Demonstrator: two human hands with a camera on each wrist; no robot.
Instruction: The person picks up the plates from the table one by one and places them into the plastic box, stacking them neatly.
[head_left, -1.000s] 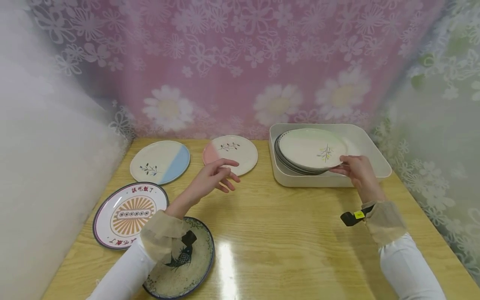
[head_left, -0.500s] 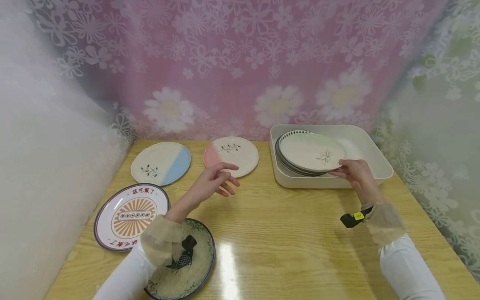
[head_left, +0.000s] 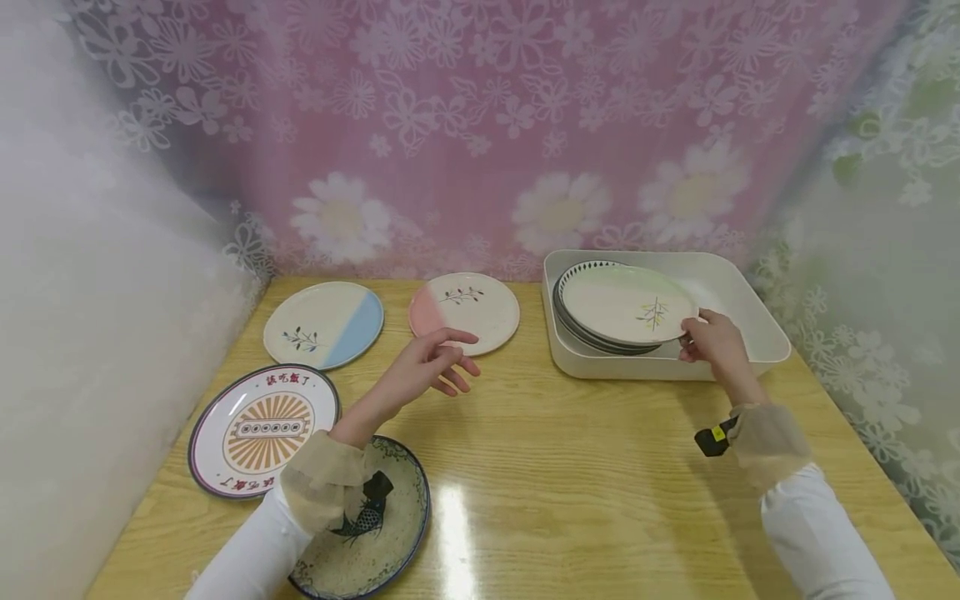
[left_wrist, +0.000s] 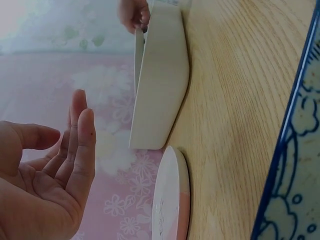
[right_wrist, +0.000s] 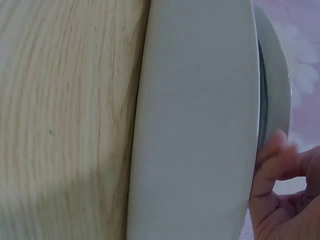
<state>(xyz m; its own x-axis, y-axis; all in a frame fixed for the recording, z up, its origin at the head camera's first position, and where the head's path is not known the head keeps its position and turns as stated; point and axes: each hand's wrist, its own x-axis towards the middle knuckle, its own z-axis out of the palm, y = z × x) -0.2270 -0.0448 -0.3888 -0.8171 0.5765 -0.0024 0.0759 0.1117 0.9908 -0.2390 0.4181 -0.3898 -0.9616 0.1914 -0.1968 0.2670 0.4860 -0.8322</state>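
My right hand pinches the right rim of a cream plate with a yellow sprig and a pale green edge. That plate tops a stack of darker-rimmed plates in a white plastic basin. In the right wrist view the fingertips are slightly blurred at the plate's rim, just over the basin wall. My left hand hovers over the table with loosely bent fingers and holds nothing. Nearest to it lies a pink and cream plate.
A blue and cream plate lies at the back left. In front of it is a white plate with an orange sunburst. A fish-patterned plate sits under my left forearm. A floral curtain stands behind the wooden table.
The sprig plate has shifted slightly on the stack, baring a dark-patterned rim behind it. My right hand has moved a little along its edge. My left hand has hardly moved.
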